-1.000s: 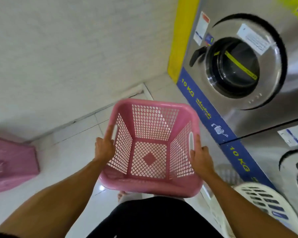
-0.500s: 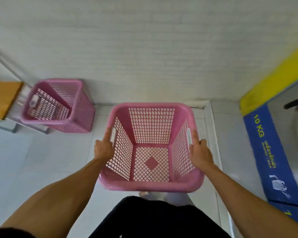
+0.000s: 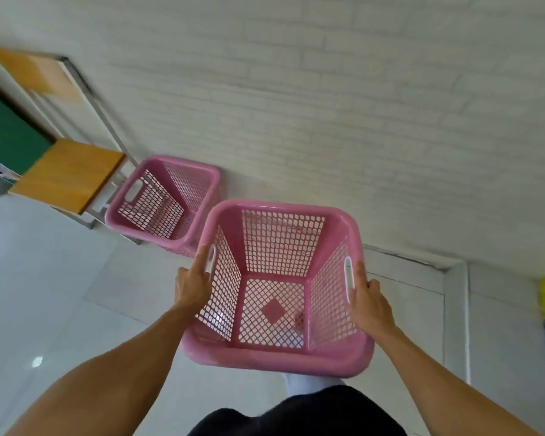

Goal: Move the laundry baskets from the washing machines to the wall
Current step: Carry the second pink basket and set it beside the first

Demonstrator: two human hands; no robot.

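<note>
In the head view, in front of us, we hold the pink basket (image 3: 279, 287) above the floor (image 3: 60, 294); the left hand (image 3: 192, 286) and the right hand (image 3: 369, 305) grip its side rims, fingers clenched by the handle slots. We judge this is the carrying step. Next we must lower it by the wall (image 3: 328, 121), just right of the second basket (image 3: 164, 199) standing there. It is upright, mouth up and tilted toward us; no clear long axis.
</note>
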